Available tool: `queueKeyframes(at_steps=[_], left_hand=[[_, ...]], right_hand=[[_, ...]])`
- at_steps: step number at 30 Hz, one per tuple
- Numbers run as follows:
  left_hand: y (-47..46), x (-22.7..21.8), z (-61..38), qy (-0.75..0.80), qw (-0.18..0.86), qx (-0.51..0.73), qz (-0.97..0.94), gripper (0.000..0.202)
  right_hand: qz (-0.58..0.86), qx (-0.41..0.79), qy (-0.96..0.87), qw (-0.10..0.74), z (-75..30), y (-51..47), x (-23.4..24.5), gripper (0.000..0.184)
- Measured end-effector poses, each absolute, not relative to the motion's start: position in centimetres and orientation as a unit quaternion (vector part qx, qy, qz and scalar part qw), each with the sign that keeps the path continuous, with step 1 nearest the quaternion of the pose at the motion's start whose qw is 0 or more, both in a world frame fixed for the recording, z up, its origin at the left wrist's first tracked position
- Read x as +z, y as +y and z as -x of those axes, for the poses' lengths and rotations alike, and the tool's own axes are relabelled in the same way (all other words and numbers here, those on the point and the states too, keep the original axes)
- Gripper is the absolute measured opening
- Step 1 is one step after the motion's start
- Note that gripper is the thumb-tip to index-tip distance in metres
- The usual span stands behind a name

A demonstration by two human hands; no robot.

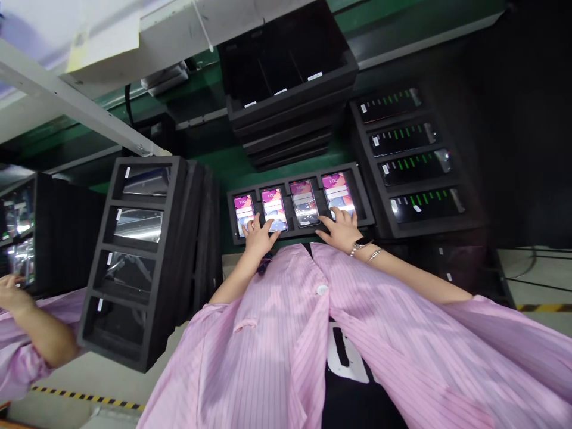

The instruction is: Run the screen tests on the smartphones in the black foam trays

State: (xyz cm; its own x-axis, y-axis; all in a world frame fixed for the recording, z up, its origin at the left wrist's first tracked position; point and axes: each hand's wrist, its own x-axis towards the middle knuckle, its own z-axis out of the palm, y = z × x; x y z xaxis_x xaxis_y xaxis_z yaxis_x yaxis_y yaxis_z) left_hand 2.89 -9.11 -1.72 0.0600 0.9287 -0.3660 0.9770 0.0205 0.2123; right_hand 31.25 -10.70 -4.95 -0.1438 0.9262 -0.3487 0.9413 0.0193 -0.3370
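Observation:
A black foam tray (pixel 288 180) lies in front of me, holding several smartphones in a row with lit pink screens reading 1:00. My left hand (pixel 259 236), fingers spread, rests over the lower edges of the leftmost phone (pixel 243 207) and the phone beside it (pixel 272 204). My right hand (pixel 341 229) is spread too, its fingers over the bottom of the rightmost phone (pixel 336 189) and its thumb near the third phone (pixel 304 199), whose screen is dimmer. Neither hand grips anything.
Stacked foam trays (pixel 120 250) stand at my left, phones in the front one. At the right, a tray (pixel 385 179) holds phones with green marks. A tray stack (pixel 292 92) stands behind. A metal post (pixel 89 101) crosses upper left; a co-worker's arm (pixel 42 328) shows far left.

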Motion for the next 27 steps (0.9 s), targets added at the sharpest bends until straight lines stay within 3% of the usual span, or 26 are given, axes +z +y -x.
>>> queueKeyframes(at_steps=[6,16,22,27], left_hand=[[-7.5,-1.3,-3.0,0.692,0.220,-0.100,-0.680,0.055],[-1.4,-2.6,-1.9,0.684,0.218,-0.068,-0.692,0.058],[0.2,-2.8,-0.3,0.702,0.155,0.052,-0.694,0.074],[-3.5,-3.0,0.1,0.686,0.153,0.074,-0.707,0.073]], right_hand=[[-0.650,-0.250,0.715,0.052,-31.2,-9.8,-3.9,0.056],[-0.656,-0.251,0.712,0.002,-31.3,-4.0,-5.0,0.053],[-0.664,-0.226,0.712,-0.035,-32.0,-0.8,-4.7,0.073],[-0.628,-0.232,0.740,-0.065,-31.4,-3.1,-4.2,0.079]])
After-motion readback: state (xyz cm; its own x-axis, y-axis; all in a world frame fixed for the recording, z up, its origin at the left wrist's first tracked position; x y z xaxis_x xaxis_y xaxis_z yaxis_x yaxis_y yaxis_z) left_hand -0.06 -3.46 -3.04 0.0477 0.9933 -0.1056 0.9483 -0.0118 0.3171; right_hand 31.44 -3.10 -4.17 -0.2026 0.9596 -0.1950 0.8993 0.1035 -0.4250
